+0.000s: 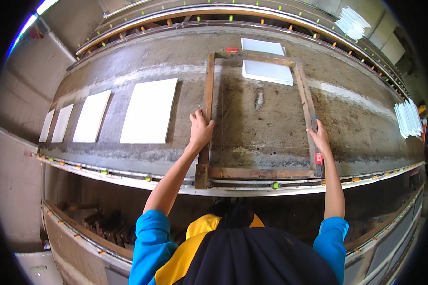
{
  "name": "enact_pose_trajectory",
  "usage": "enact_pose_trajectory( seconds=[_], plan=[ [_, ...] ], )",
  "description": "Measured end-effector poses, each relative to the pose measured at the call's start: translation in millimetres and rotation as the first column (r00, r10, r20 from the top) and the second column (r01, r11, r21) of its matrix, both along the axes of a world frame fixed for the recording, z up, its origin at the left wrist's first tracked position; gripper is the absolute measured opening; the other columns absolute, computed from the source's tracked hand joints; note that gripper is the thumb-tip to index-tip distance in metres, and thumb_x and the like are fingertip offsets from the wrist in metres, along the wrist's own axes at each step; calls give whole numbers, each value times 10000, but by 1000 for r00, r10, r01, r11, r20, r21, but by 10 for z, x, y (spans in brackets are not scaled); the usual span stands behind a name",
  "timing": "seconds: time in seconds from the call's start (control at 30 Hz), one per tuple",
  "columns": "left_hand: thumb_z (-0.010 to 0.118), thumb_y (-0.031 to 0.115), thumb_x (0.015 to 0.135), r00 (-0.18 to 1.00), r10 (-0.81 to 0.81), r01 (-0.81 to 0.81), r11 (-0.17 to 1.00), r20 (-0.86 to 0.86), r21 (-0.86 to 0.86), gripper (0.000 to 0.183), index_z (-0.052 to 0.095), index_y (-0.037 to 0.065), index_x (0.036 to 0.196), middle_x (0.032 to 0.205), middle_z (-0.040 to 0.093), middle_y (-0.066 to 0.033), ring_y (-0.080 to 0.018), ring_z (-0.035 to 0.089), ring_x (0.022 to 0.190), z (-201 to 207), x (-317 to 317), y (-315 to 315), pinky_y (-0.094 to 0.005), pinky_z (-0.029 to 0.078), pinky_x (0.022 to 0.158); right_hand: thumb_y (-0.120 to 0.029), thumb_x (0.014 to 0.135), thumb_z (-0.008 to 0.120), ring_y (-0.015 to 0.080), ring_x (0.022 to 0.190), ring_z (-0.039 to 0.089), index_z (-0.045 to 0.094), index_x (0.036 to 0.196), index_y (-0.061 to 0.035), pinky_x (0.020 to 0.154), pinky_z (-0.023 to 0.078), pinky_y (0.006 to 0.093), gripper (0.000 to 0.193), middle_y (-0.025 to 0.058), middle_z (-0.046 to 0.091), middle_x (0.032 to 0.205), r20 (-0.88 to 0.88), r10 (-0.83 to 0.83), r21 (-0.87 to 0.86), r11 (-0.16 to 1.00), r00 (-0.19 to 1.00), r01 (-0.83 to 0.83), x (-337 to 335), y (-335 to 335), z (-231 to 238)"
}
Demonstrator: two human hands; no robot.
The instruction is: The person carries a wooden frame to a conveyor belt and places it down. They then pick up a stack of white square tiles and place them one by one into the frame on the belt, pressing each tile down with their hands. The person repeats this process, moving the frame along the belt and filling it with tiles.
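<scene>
A large rectangular wooden frame [208, 90] lies over the long, stained work table [366, 128], its near bar close to the table's front edge. My left hand [201, 128] is closed on the frame's left bar, thumb on the inner side. On the right bar my right hand [320, 137] is closed too, its fingers around the outer edge. Through the far part of the frame's opening a white stack of sheets [268, 72] shows. Another white stack [263, 46] sits just past the far bar. Whether mesh is stretched across the frame, I cannot tell.
Several white sheets or thin stacks, the largest [149, 111] nearest the frame, lie in a row to the left. Fanned white bundles [408, 118] are at the table's right end. A rail [128, 174] with green and orange stops runs along the front edge; another table stands beyond.
</scene>
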State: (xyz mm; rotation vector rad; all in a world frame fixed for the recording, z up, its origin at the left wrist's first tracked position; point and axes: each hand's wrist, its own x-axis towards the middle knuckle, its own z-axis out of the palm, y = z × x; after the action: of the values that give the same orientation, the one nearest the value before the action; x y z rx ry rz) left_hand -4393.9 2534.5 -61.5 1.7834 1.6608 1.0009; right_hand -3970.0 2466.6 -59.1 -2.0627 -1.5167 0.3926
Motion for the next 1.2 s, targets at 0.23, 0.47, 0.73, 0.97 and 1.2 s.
enact_pose_trajectory(
  seconds=[0.23,0.47,0.73,0.97,1.2],
  plan=[
    [546,159,766,996,-10,3,997,-88,-73,565,289,-46,1226,1089,373,-272,-432,409,1033,109,11,-49,-431,365,899,-266,760,627,351,1151,441,272,1302,24,950,345,360,709,274,440,1227,-112,25,-87,996,993,-35,13,39,58],
    [581,327,795,861,183,-148,983,-474,110,644,294,1,1270,1173,383,-225,-380,353,1109,312,159,113,-450,306,952,-536,803,516,347,1139,446,173,1333,32,918,383,411,850,285,387,1247,-182,190,-303,923,965,-239,316,438,516],
    [607,332,776,990,40,-43,999,-132,-20,663,322,-24,1257,1176,362,-281,-404,346,1102,151,1466,1618,-450,296,955,-510,759,583,389,1199,359,133,1330,70,946,367,467,930,337,261,1308,-162,91,-69,992,983,-103,254,1978,223],
    [634,288,739,962,141,-118,987,-233,109,633,355,17,1238,1187,356,-233,-378,309,1123,-38,1786,1717,-456,289,947,-300,719,603,386,1065,498,326,1242,117,915,402,389,724,306,495,1123,-178,-13,37,999,984,20,234,2131,-28],
    [595,165,730,645,500,-190,837,-578,513,649,300,77,1302,1246,337,-155,-338,312,1158,274,1080,1530,-486,294,918,-263,717,599,384,970,555,417,1156,106,840,438,395,602,303,556,1016,-123,11,192,981,992,13,207,2075,277]
  ],
)
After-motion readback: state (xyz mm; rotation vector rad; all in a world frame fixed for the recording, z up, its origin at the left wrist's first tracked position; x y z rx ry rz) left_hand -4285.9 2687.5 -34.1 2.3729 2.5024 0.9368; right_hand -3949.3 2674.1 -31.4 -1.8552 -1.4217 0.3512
